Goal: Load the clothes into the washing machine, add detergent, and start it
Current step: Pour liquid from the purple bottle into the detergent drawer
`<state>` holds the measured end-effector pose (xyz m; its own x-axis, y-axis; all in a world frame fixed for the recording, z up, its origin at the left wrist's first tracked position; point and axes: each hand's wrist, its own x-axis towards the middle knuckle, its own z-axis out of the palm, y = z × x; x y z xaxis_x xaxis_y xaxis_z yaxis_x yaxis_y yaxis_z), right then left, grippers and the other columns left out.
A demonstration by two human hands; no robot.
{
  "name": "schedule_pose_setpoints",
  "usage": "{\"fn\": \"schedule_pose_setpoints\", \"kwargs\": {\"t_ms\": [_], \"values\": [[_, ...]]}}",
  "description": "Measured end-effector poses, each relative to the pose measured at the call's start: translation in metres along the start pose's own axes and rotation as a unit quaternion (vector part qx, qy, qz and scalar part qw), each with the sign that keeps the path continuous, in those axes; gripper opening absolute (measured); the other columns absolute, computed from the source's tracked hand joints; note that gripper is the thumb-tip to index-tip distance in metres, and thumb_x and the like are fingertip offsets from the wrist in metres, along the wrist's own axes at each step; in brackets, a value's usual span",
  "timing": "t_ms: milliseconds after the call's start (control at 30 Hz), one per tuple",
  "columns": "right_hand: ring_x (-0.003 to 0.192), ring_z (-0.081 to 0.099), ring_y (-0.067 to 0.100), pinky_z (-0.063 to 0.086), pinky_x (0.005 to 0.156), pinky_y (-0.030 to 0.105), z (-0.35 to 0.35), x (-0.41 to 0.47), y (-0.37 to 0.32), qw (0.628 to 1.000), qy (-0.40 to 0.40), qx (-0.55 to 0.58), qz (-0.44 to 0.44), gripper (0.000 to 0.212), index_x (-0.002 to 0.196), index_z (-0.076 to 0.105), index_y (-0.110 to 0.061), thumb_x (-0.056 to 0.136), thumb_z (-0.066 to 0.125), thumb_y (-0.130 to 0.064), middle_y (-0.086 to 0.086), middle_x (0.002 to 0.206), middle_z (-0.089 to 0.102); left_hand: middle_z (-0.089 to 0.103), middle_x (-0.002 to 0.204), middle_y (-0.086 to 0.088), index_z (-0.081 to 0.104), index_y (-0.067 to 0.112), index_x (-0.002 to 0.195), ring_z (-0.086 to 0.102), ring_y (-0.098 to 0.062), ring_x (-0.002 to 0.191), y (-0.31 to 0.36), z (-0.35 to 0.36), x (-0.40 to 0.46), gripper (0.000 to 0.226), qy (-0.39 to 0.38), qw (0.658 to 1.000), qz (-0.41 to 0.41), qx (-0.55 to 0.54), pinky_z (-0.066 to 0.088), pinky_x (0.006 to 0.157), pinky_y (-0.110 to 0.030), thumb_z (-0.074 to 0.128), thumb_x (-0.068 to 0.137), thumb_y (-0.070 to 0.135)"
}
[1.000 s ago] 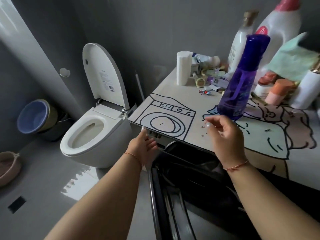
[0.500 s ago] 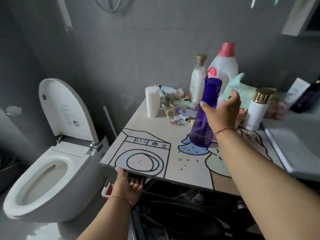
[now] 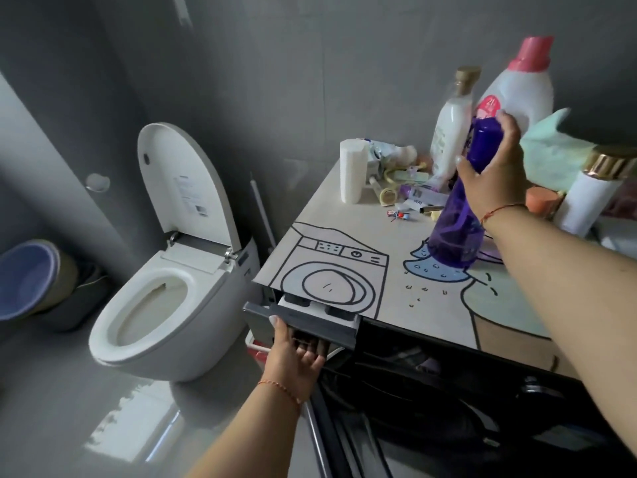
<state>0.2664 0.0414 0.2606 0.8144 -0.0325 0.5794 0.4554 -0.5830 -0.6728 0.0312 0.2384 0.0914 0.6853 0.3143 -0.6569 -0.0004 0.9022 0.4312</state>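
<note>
A dark washing machine [image 3: 431,391] stands under a cream mat [image 3: 344,236] printed with a cartoon washer. Its grey detergent drawer [image 3: 310,322] at the upper left is pulled partly out. My left hand [image 3: 296,357] reaches up from below, fingers curled into the drawer's front grip. A tall purple see-through bottle [image 3: 458,229] stands upright on the mat. My right hand [image 3: 493,170] is wrapped around its neck, just under the purple cap. The machine's door [image 3: 331,439] hangs open below, with dark cloth inside the drum.
Behind the purple bottle are a big white jug with a pink cap [image 3: 517,88], a slim white bottle [image 3: 451,129], a gold-capped white bottle [image 3: 589,198], a white roll [image 3: 353,170] and small clutter. A toilet [image 3: 165,288] with its lid raised stands close on the left; basins [image 3: 31,281] sit farther left.
The detergent drawer has slid out in my left hand. My right hand reached forward from the mat's front and closed around the purple bottle's neck.
</note>
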Motion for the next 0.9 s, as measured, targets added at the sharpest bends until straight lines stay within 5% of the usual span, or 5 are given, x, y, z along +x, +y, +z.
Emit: {"fn": "schedule_pose_setpoints", "kwargs": {"t_ms": [133,433,633,767,900], "values": [[0.125,0.045,0.03,0.045,0.098,0.032,0.002,-0.016,-0.012,0.995,-0.027,0.038,-0.09,0.07,0.142,0.026,-0.019,0.083,0.064,-0.019,0.011,0.144,0.038,0.065,0.116,-0.008,0.058,0.01,0.12,0.064,-0.025,0.107,0.001,-0.011,-0.01,0.068,0.002,1.0,-0.004,-0.016,0.048,0.1,-0.041,0.056,0.078,0.064],[0.097,0.057,0.019,0.047,0.079,0.013,-0.011,-0.073,-0.065,0.972,-0.078,0.128,-0.18,0.063,0.13,0.029,-0.029,0.079,0.065,-0.024,0.01,0.133,0.05,0.067,0.103,-0.008,0.059,0.01,0.109,0.063,-0.025,0.109,0.001,-0.033,-0.035,0.063,-0.004,1.0,-0.013,-0.02,0.047,0.101,-0.042,0.059,0.076,0.063],[0.087,0.062,0.022,0.056,0.072,0.031,-0.022,-0.125,-0.089,0.954,-0.138,0.16,-0.214,0.062,0.128,0.033,-0.025,0.076,0.066,-0.024,0.007,0.122,0.054,0.066,0.091,-0.009,0.058,0.01,0.097,0.066,-0.027,0.097,0.002,-0.052,-0.051,0.058,0.011,0.999,-0.022,-0.025,0.049,0.097,-0.043,0.062,0.074,0.063],[0.065,0.049,0.006,0.043,0.062,0.006,-0.03,-0.15,-0.093,0.946,-0.163,0.133,-0.245,0.061,0.126,0.035,-0.022,0.074,0.067,-0.02,-0.004,0.106,0.051,0.065,0.087,-0.009,0.056,0.01,0.089,0.066,-0.026,0.088,0.001,-0.063,-0.064,0.054,0.021,0.999,-0.023,-0.021,0.05,0.093,-0.042,0.059,0.078,0.063],[0.065,0.054,0.005,0.042,0.059,0.006,-0.033,-0.178,-0.081,0.941,-0.225,0.117,-0.224,0.06,0.127,0.035,-0.023,0.074,0.064,-0.028,-0.002,0.099,0.053,0.064,0.087,-0.008,0.056,0.01,0.09,0.065,-0.025,0.086,0.002,-0.07,-0.073,0.055,0.035,0.999,-0.026,-0.021,0.05,0.094,-0.043,0.057,0.078,0.064]]}}
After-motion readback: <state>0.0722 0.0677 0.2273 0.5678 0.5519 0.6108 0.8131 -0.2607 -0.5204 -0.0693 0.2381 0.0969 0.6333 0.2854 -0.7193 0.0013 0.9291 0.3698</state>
